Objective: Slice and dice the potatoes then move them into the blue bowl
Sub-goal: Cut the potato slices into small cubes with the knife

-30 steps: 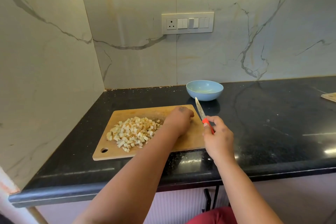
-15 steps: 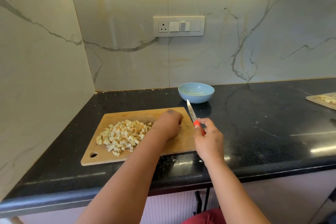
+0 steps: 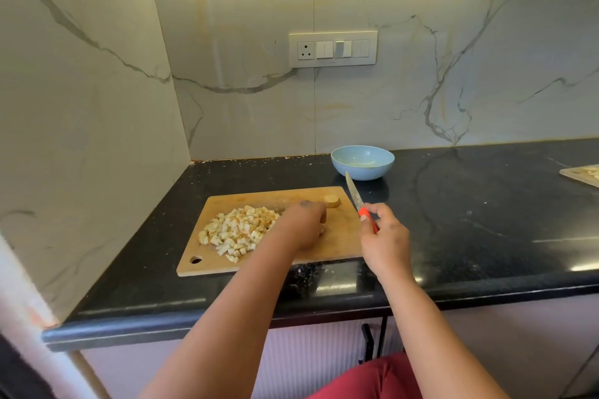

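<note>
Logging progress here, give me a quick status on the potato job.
Right hand grips knife; left hand on cutting board. Diced potato piled, one chunk uncut. Blue bowl unobstructed.

Soft, even light is coming from up top, warming the marble wall (image 3: 389,100) near the upper edge. The black countertop (image 3: 486,220) is throwing back white glare patches along its front edge and right side. Wide-angle lens is bending the edges, and everything's looking a bit soft and compressed.
</note>
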A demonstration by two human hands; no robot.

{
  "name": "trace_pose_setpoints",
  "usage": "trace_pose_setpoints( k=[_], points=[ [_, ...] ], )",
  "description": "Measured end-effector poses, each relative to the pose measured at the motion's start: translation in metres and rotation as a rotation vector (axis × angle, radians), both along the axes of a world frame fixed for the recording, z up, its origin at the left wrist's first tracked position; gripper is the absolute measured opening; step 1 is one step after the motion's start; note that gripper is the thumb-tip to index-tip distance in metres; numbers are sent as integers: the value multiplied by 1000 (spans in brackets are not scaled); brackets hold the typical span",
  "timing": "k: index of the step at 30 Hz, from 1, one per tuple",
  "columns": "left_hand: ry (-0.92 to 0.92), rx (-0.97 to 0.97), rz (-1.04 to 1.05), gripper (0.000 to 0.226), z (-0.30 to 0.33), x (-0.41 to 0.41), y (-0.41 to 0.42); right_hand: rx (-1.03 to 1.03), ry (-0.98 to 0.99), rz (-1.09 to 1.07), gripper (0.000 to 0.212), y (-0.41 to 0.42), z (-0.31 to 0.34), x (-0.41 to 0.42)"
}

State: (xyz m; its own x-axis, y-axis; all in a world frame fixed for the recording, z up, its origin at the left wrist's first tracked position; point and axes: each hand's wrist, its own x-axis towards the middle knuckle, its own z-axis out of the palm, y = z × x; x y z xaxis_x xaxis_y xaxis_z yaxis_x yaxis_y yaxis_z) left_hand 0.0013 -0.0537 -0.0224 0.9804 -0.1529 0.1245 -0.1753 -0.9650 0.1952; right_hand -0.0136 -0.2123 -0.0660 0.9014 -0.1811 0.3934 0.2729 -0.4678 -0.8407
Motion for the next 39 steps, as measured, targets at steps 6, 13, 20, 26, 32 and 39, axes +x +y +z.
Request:
trace_pose_setpoints(
  k=[6,13,20,26,32,39],
  points=[
    [-180,-266,-15,17,-19,-23,18,-73,-81,28,19,1,-2,-7],
    [-339,-383,-36,29,-39,-31,29,-261,-198,69,18,5,-10,-42],
    [-402,-351,-20,39,-42,-30,29,-344,-162,168,14,7,-7,-62],
    [-434,-345,-14,37,-43,-29,28,-429,-127,171,17,10,-4,-58],
    [-420,-331,27,32,-42,-32,25,-504,10,192,16,17,13,-45],
    [-409,-322,38,30,-42,-35,26,-476,267,235,10,-42,28,-61]
  ],
)
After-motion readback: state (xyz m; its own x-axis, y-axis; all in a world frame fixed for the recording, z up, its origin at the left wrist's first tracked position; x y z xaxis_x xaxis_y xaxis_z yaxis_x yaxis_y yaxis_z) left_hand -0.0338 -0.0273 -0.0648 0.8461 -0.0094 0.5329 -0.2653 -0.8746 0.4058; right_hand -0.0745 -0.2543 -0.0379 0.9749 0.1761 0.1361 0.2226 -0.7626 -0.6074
